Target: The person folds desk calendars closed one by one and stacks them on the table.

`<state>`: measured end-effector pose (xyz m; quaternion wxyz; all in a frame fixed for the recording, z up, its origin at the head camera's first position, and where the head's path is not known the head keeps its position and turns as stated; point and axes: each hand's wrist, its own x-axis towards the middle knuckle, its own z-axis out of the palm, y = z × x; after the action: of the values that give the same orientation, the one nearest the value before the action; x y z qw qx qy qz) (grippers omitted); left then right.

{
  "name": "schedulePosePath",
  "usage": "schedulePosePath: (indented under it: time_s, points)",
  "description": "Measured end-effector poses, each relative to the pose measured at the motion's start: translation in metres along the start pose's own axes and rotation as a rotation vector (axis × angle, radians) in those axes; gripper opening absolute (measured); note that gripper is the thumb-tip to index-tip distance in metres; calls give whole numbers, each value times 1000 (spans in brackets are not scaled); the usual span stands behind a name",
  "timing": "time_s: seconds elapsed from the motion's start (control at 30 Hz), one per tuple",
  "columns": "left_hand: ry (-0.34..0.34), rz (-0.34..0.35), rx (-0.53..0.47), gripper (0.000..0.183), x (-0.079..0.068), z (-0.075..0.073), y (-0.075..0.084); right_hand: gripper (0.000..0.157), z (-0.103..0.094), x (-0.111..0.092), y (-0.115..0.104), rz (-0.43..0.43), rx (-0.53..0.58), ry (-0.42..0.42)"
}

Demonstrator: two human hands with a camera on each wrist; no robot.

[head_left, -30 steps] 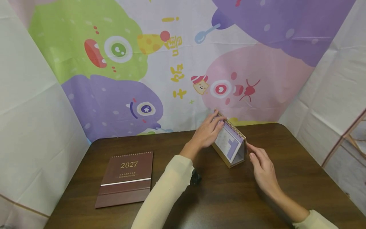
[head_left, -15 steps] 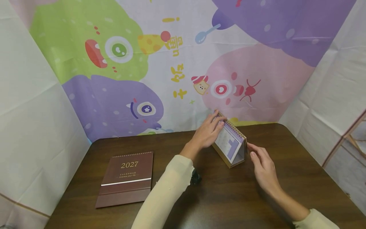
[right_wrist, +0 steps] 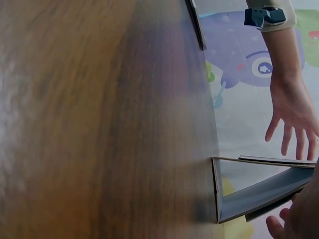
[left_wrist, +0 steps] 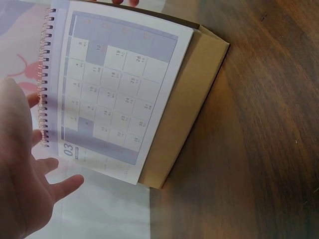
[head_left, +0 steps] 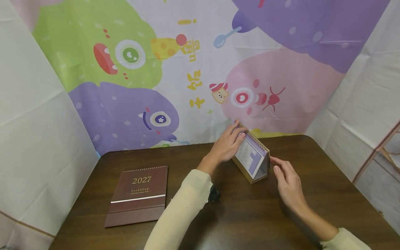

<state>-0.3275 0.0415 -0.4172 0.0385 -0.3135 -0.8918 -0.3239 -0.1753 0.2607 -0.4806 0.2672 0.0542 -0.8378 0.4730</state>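
Note:
A desk calendar stands as a tent on the dark wooden table, with a spiral binding along its top. Its page, marked 03 with a date grid in pale purple, faces the left wrist view, above a tan cardboard base. My left hand lies along the calendar's top edge, fingers extended and spread over the spiral. My right hand is at the near right end, fingertips at the back panel's edge and thumb apart from it. In the right wrist view the calendar's hollow triangular end shows.
A maroon 2027 calendar lies flat on the left of the table. Behind the table hangs a cloth printed with cartoon monsters. A dark device sits at the left wrist.

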Motion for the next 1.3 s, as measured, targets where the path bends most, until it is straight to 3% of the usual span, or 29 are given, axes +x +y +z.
schedulePosePath:
  time_s: [1.3]
  points:
    - [-2,-7,1,55,1,0,-1,32,-3,11,3,-44,-63,54]
